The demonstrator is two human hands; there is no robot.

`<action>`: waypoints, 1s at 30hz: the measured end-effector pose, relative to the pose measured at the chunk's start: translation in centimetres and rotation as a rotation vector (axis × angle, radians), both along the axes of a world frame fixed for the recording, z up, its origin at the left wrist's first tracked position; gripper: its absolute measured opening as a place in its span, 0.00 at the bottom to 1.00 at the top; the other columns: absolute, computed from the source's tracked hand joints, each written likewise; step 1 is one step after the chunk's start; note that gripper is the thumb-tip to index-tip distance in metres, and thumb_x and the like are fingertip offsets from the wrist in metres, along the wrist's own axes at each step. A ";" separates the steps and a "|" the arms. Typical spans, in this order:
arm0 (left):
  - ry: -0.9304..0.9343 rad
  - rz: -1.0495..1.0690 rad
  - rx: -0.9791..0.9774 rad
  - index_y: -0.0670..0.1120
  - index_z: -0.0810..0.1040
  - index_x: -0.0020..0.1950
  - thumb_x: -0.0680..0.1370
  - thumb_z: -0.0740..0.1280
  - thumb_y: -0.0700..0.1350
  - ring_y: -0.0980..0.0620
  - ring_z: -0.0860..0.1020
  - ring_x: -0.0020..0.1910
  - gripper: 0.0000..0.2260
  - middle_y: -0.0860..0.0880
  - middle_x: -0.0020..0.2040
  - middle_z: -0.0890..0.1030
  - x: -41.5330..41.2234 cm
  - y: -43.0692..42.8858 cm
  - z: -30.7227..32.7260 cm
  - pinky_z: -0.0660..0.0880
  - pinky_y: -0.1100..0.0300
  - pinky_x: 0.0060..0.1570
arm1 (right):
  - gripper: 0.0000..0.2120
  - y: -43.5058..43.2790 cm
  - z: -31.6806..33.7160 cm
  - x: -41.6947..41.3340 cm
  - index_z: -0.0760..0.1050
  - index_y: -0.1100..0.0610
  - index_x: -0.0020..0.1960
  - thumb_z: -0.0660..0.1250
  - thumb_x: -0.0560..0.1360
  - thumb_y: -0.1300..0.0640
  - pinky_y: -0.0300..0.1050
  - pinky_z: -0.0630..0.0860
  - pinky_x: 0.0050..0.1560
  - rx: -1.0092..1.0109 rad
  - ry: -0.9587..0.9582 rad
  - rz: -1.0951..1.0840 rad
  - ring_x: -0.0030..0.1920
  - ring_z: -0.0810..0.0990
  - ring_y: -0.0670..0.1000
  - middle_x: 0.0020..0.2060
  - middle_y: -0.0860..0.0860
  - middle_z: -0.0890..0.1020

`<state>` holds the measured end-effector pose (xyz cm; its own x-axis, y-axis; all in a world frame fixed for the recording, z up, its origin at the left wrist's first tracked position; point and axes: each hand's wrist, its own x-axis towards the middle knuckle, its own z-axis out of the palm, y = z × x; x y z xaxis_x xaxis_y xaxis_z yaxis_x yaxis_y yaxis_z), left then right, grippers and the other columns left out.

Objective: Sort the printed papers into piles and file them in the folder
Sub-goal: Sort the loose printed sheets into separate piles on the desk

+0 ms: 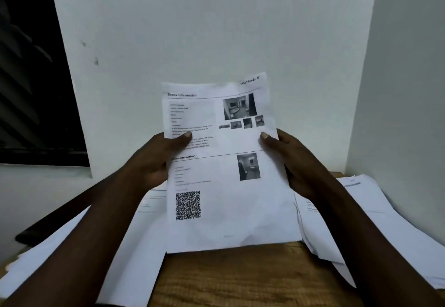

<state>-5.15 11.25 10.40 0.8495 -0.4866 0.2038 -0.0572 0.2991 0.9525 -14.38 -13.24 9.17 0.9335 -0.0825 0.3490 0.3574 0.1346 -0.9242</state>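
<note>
A printed sheet (pixel 224 169) with small photos, a QR code and a handwritten note at its top right stands upright over the table, its lower edge near the wood. My left hand (pixel 154 159) grips its left edge, thumb lying across the text. My right hand (pixel 291 159) grips the right edge, thumb on the front. Loose printed papers lie spread on the left (pixel 79 239) and in a pile on the right (pixel 375 212). A dark flat thing, possibly the folder (pixel 60 217), sticks out from under the left papers.
The wooden table (pixel 231 275) shows bare in front of the held sheet. A white wall (pixel 212 29) rises just behind it, with a second wall close on the right. A dark window (pixel 31 77) is at the left.
</note>
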 end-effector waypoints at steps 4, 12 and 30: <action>0.068 -0.150 0.053 0.40 0.76 0.67 0.57 0.84 0.46 0.40 0.80 0.59 0.40 0.39 0.63 0.80 1.6 2.8 -2.0 0.81 0.47 0.49 | 0.14 0.7 -0.6 0.7 0.75 0.59 0.64 0.59 0.81 0.57 0.55 0.78 0.60 -0.052 0.155 0.104 0.57 0.82 0.56 0.57 0.55 0.83; 0.214 -0.075 -0.052 0.41 0.75 0.67 0.62 0.82 0.41 0.39 0.80 0.59 0.35 0.39 0.62 0.80 3.9 2.6 -6.9 0.81 0.42 0.49 | 0.10 0.5 -4.1 3.1 0.78 0.56 0.59 0.62 0.80 0.60 0.45 0.79 0.49 -0.097 0.196 -0.127 0.48 0.83 0.52 0.53 0.54 0.85; 0.155 0.209 -0.077 0.37 0.77 0.62 0.76 0.66 0.34 0.42 0.84 0.49 0.14 0.39 0.56 0.83 3.4 0.9 -10.0 0.83 0.50 0.44 | 0.12 -0.5 -7.9 3.6 0.81 0.63 0.49 0.76 0.69 0.57 0.53 0.79 0.52 -0.151 0.157 -0.343 0.47 0.84 0.58 0.45 0.56 0.86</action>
<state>-1.76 12.16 0.44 0.9539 -0.2853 0.0932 0.0193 0.3684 0.9295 -10.82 -13.74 1.24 0.9038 -0.3566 0.2367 0.2110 -0.1097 -0.9713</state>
